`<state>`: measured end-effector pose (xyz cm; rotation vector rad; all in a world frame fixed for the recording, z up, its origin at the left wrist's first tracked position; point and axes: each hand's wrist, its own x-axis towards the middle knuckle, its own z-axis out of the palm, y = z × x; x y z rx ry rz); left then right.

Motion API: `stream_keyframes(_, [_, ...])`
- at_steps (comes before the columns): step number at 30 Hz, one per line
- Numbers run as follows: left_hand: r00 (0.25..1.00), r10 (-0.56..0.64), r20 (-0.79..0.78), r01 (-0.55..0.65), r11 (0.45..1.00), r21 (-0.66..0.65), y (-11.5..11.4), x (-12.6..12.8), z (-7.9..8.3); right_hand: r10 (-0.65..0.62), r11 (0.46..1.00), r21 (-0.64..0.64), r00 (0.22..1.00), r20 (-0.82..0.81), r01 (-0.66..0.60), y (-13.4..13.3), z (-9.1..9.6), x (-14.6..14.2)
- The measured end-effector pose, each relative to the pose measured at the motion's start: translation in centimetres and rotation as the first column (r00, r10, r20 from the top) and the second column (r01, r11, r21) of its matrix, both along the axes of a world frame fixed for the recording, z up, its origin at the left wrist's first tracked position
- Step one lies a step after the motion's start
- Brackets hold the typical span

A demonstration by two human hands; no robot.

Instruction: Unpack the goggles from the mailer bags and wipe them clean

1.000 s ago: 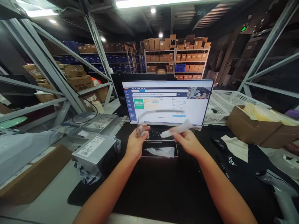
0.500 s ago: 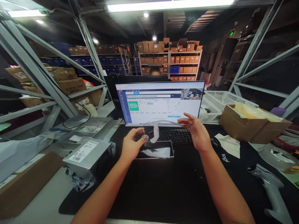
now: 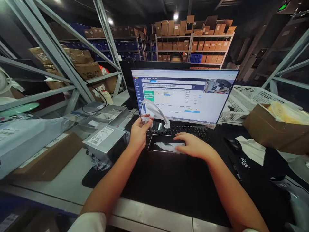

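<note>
My left hand (image 3: 139,132) is closed on the end of a pale, curved strip-like item (image 3: 155,111) and holds it up in front of the monitor (image 3: 184,95). My right hand (image 3: 191,146) lies flat, fingers stretched out, on a crumpled clear plastic wrapper (image 3: 166,146) that rests on a small black pad (image 3: 154,145) in front of the keyboard (image 3: 185,129). Both hands are over the black desk mat (image 3: 178,187).
A grey metal box with a label (image 3: 104,142) sits left of the mat, a brown carton (image 3: 48,158) further left. A mouse (image 3: 233,144), an open cardboard box (image 3: 272,129), white baskets (image 3: 243,101) and a handheld scanner (image 3: 293,198) lie right. A person sits behind the monitor.
My right hand dropped from in front of the screen onto the plastic wrapper. My left hand lifted the pale strip a little higher. The camera moved closer and tilted down.
</note>
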<state>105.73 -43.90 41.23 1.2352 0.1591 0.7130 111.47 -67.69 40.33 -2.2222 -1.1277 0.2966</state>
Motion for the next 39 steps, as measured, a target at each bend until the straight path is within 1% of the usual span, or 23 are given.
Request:
stream_keyframes(5, [1.0,-0.023,0.017,0.022,0.997,0.075,-0.1,0.0,0.1,0.078,0.988,-0.146,0.982,0.174,-0.053,4.0,-1.6,-1.9])
stream_keyframes(7, [0.999,-0.037,0.025,0.035,0.996,0.08,-0.3,-0.2,0.1,0.084,0.986,-0.159,0.975,0.205,-0.051,4.7,-2.0,-2.3])
stream_keyframes(10, [0.998,-0.054,0.036,0.053,0.998,0.041,-0.5,-0.6,0.4,0.056,0.997,-0.055,0.98,0.192,-0.047,4.3,-1.8,-2.1])
stream_keyframes(12, [0.997,-0.076,0.027,0.077,0.997,-0.027,-0.5,-0.8,0.5,-0.027,0.997,0.07,0.991,0.131,0.018,3.3,-1.4,-1.3])
stream_keyframes(13, [0.995,-0.097,0.022,0.098,0.992,-0.073,-0.5,-0.9,0.6,-0.1,0.985,0.149,0.991,0.091,0.085,2.7,-1.1,-0.9])
stream_keyframes(14, [0.991,-0.129,0.021,0.131,0.984,-0.122,-0.5,-0.9,0.7,-0.192,0.956,0.234,0.98,0.043,0.177,2.1,-0.8,-0.3])
stream_keyframes(15, [0.985,-0.17,0.027,0.173,0.971,-0.167,-0.5,-1.0,0.8,-0.298,0.902,0.323,0.955,-0.013,0.286,1.4,-0.6,0.1])
stream_keyframes(17, [0.962,-0.265,0.059,0.271,0.934,-0.233,-0.8,-1.1,0.8,-0.466,0.734,0.478,0.87,-0.162,0.482,0.3,0.0,0.9])
stream_keyframes(18, [0.947,-0.312,0.073,0.321,0.913,-0.252,-1.1,-1.2,0.8,-0.499,0.644,0.536,0.831,-0.246,0.546,-0.1,0.3,1.0])
stream_keyframes(19, [0.929,-0.361,0.08,0.369,0.891,-0.263,-1.4,-1.2,0.8,-0.501,0.568,0.575,0.802,-0.326,0.589,-0.3,0.5,1.0])
stream_keyframes(20, [0.907,-0.413,0.077,0.418,0.868,-0.268,-1.8,-1.3,0.7,-0.483,0.509,0.603,0.783,-0.392,0.615,-0.3,0.7,0.9])
stream_keyframes(22, [0.847,-0.529,0.052,0.521,0.808,-0.276,-2.6,-1.5,0.3,-0.444,0.432,0.646,0.771,-0.456,0.63,0.1,0.8,0.5])
stream_keyframes(24, [0.778,-0.627,0.024,0.602,0.735,-0.313,-3.4,-1.6,-0.1,-0.441,0.391,0.69,0.782,-0.44,0.609,0.8,0.6,0.0])
stream_keyframes(25, [0.75,-0.661,0.012,0.623,0.701,-0.346,-3.8,-1.7,-0.3,-0.436,0.383,0.714,0.796,-0.42,0.586,1.1,0.5,-0.3])
stream_keyframes(27, [0.723,-0.691,0.007,0.63,0.655,-0.417,-4.3,-1.8,-0.5,-0.387,0.394,0.76,0.843,-0.373,0.517,1.6,0.4,-0.9])
stream_keyframes(28, [0.725,-0.688,0.02,0.624,0.644,-0.442,-4.4,-1.8,-0.5,-0.342,0.418,0.773,0.871,-0.353,0.478,1.8,0.3,-1.1])
stream_keyframes(29, [0.732,-0.68,0.038,0.618,0.639,-0.459,-4.4,-1.9,-0.4,-0.282,0.464,0.77,0.897,-0.34,0.438,1.8,0.4,-1.2])
stream_keyframes(30, [0.742,-0.668,0.061,0.613,0.638,-0.466,-4.2,-1.9,-0.2,-0.215,0.525,0.753,0.918,-0.335,0.397,1.7,0.4,-1.3])
stream_keyframes(32, [0.764,-0.639,0.088,0.601,0.655,-0.458,-3.7,-1.8,0.3,-0.07,0.678,0.675,0.94,-0.335,0.291,1.3,0.6,-1.3])
stream_keyframes(34, [0.779,-0.623,0.073,0.591,0.689,-0.419,-3.0,-1.8,0.6,0.05,0.804,0.572,0.939,-0.341,0.165,0.9,1.0,-1.1])
stream_keyframes(35, [0.789,-0.612,0.062,0.584,0.713,-0.387,-2.7,-1.8,0.7,0.093,0.848,0.519,0.934,-0.346,0.107,0.6,1.2,-1.0])
stream_keyframes(37, [0.811,-0.584,0.043,0.565,0.762,-0.315,-2.2,-1.8,0.6,0.151,0.909,0.417,0.924,-0.351,0.01,0.3,1.5,-0.8])
stream_keyframes(39, [0.813,-0.583,0.018,0.568,0.785,-0.246,-1.8,-1.9,0.4,0.138,0.927,0.376,0.925,-0.353,0.005,0.1,1.7,-0.6])
